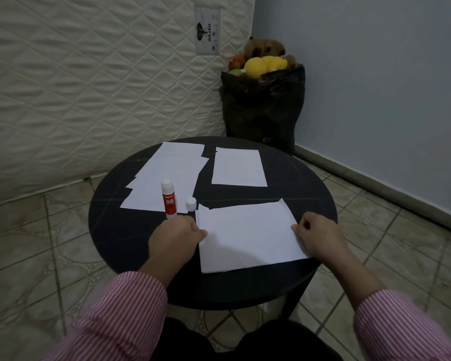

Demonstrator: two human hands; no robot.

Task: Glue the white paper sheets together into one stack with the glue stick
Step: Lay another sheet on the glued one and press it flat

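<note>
On the round black table [115,230] lies a near stack of white sheets [248,235]. My left hand [176,237] pinches its left edge and my right hand [317,234] pinches its right edge. A red and white glue stick [168,199] stands upright just beyond my left hand, with its white cap [190,204] beside it on the table. Several overlapping loose sheets [169,175] lie at the far left. A single white sheet [238,166] lies at the far middle.
A quilted mattress [89,87] leans against the wall behind the table. A black bag of plush toys [263,108] stands in the corner beyond the table. Tiled floor surrounds the table; the blue wall [375,87] is to the right.
</note>
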